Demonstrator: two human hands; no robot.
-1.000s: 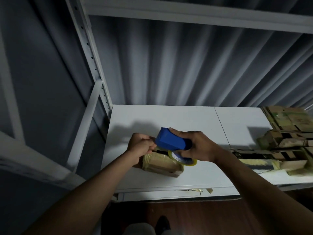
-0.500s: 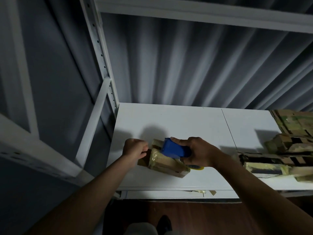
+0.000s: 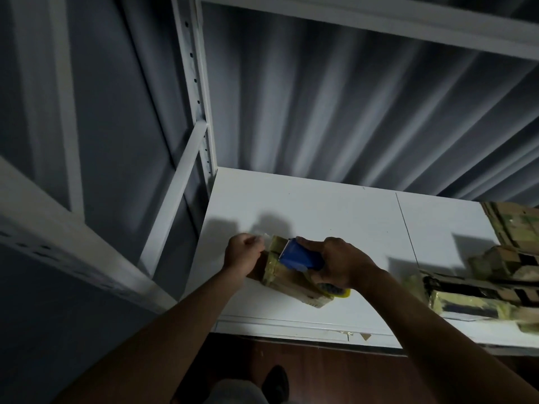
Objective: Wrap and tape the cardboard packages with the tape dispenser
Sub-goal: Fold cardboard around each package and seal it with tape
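Two bare hands tape a small brown cardboard package (image 3: 287, 279) on a white shelf board (image 3: 344, 211).

No brand, label or writing can be read on anything here; the light is dim and the printed surfaces blur. The package, partly wrapped in yellowish clear tape, lies tilted near the shelf's front edge, between the two hands. The left hand (image 3: 243, 255) has its fingers curled, pinching the package's left end. The right hand (image 3: 339, 265) grips a blue plastic tape dispenser (image 3: 299, 255), whose front edge presses on the package top; its yellow tape roll (image 3: 335, 290) shows below the palm. A heap of taped cardboard packages (image 3: 495, 275) lies well apart at the right, on the same shelf.
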